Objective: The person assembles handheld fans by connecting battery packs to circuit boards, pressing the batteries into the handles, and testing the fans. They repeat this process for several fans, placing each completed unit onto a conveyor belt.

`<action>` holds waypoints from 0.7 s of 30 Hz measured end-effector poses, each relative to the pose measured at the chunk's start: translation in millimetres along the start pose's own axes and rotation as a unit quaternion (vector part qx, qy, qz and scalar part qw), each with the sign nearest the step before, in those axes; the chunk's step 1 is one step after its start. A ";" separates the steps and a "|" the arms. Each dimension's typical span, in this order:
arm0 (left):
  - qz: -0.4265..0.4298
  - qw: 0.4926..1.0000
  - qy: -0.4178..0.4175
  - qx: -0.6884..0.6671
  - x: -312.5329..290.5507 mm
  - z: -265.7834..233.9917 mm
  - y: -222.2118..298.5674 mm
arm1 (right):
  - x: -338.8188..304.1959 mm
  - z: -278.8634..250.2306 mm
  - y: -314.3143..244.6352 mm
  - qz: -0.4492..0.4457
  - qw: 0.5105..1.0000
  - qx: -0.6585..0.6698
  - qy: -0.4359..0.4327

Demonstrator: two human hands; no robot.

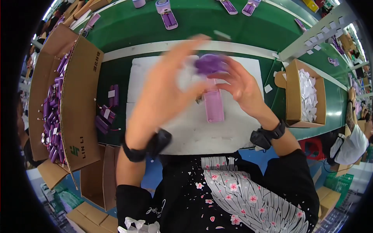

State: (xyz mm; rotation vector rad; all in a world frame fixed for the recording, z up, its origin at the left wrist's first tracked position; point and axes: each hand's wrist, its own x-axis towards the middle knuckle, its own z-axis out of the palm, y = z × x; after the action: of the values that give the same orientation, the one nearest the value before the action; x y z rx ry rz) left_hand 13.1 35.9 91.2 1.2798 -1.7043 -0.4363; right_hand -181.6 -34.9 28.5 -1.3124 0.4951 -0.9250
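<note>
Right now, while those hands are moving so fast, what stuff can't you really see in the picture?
All in the head view:
Purple piece: motion blur hides its exact shape.
Left hand: blurred, so I can't tell whether it touches that piece.
Pink case: its upper end is covered by blur and the right hand.
Lower purple packs in the carton: hidden under the top ones.
Lilac thing: cut off by the top edge.

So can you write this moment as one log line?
Left hand: raised, open, blurred | Right hand: at blurred purple object, grip unclear | Centre: pink casing on white mat | Left side: cardboard box, purple battery packs inside
</note>
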 end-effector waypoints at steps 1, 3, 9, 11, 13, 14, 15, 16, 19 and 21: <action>-0.002 1.000 -0.001 0.001 -4.1 8.4 8.0 | 3.1 2.6 3.8 -0.054 0.997 0.038 0.035; -0.023 0.994 -0.063 0.081 -11.9 20.6 11.5 | 4.4 -16.1 7.4 0.004 0.999 0.027 0.037; -0.202 0.966 -0.163 -0.009 -17.8 37.2 -46.5 | 12.0 -24.5 13.5 0.033 0.994 -0.093 0.043; -0.233 0.953 -0.187 -0.044 -8.7 38.3 -52.1 | 10.6 -26.9 14.3 0.046 0.996 -0.039 0.066; -0.257 0.933 -0.249 -0.049 4.8 35.0 -52.9 | 10.2 -29.6 14.6 0.065 0.990 0.064 0.104; -0.268 0.921 -0.279 -0.052 7.9 34.7 -54.3 | 10.0 -31.7 13.3 0.068 0.990 0.065 0.106; -0.271 0.919 -0.281 -0.054 6.4 34.2 -58.2 | 9.4 -34.4 10.9 0.102 0.988 0.049 0.101; -0.266 0.920 -0.275 -0.088 2.3 32.8 -62.6 | 7.2 -37.1 7.8 0.136 0.985 0.032 0.098; -0.262 0.915 -0.262 -0.161 -5.4 29.9 -71.2 | 4.3 -37.6 9.4 0.159 0.980 0.036 0.117; -0.241 0.918 -0.252 -0.191 -5.6 27.4 -73.0 | 4.0 -36.0 12.7 0.123 0.977 0.076 0.156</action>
State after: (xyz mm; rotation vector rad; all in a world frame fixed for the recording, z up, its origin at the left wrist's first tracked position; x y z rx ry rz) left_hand 31.2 5.6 21.5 1.3547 -1.5702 -1.4235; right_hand -203.3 -59.7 8.9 -0.9461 0.7961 -0.9455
